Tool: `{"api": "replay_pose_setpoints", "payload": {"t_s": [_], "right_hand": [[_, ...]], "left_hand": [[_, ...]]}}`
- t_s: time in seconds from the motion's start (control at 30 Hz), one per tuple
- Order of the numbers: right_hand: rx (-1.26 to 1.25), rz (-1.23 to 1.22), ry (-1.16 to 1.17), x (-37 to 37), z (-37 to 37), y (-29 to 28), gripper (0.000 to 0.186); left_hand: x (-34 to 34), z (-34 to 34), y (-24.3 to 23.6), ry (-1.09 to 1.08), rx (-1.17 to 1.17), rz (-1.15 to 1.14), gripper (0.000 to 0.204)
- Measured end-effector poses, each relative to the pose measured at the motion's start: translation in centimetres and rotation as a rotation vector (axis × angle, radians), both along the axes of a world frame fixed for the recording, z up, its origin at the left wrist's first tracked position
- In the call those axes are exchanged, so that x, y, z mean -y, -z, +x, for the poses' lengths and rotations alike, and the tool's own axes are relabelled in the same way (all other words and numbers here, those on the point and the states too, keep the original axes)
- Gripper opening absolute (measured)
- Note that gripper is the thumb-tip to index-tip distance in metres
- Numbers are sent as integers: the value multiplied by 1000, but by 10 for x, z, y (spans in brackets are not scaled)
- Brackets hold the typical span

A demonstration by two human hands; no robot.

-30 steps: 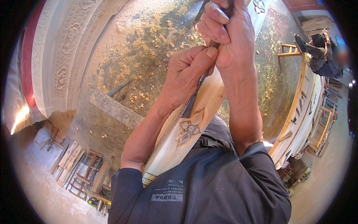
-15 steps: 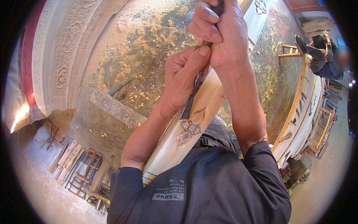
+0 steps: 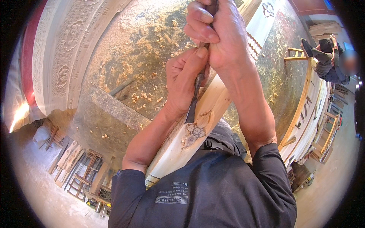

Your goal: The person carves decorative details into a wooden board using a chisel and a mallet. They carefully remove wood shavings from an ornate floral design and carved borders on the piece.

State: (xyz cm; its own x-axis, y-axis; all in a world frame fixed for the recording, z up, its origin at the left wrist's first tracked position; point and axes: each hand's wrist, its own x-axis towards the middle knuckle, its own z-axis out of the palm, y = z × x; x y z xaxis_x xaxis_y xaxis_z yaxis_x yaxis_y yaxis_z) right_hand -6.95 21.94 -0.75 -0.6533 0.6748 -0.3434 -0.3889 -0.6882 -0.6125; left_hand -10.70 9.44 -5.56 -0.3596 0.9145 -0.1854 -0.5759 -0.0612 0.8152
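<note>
A dark metal chisel [image 3: 194, 102] slants down with its edge on a pale wooden beam [image 3: 171, 150]. The edge meets the wood right beside a carved flower [image 3: 196, 131] with a round centre and petals. Around the upper part of the chisel, my right hand [image 3: 224, 41] is closed in a fist. Just below it my left hand [image 3: 186, 78] pinches the shank, thumb along the near side. Its other fingers are curled and partly hidden. The beam runs from my chest, under my wrists, to the far upper right, where another carved motif [image 3: 267, 10] shows.
Wood shavings and sawdust cover the worktop [image 3: 148, 49]. A large carved panel [image 3: 70, 45] lies at the far left. On the right, several tools rest on a long bench [image 3: 304, 110]; beyond it a person [image 3: 330, 62] sits. Wooden pieces [image 3: 70, 159] stand at the lower left.
Both hands and the upper chisel have shifted slightly left, leaving the chisel more upright. Its edge has stayed close to the flower. More of the beam shows beside my right wrist.
</note>
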Motion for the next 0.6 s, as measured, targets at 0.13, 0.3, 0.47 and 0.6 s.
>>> {"api": "replay_pose_setpoints", "payload": {"t_s": [0.13, 0.3, 0.47, 0.6], "right_hand": [[27, -52, -31, 1, -2, -4, 43], [-30, -126, -42, 0, -4, -4, 42], [-510, -292, -24, -28, 32, 9, 44], [-620, -165, -8, -49, 89, 11, 45]], "left_hand": [[4, -3, 4, 6, 11, 3, 41], [4, -2, 5, -41, 100, 37, 42], [16, -14, -7, -20, 8, -46, 42], [47, -44, -2, 9, -398, -93, 33]]}}
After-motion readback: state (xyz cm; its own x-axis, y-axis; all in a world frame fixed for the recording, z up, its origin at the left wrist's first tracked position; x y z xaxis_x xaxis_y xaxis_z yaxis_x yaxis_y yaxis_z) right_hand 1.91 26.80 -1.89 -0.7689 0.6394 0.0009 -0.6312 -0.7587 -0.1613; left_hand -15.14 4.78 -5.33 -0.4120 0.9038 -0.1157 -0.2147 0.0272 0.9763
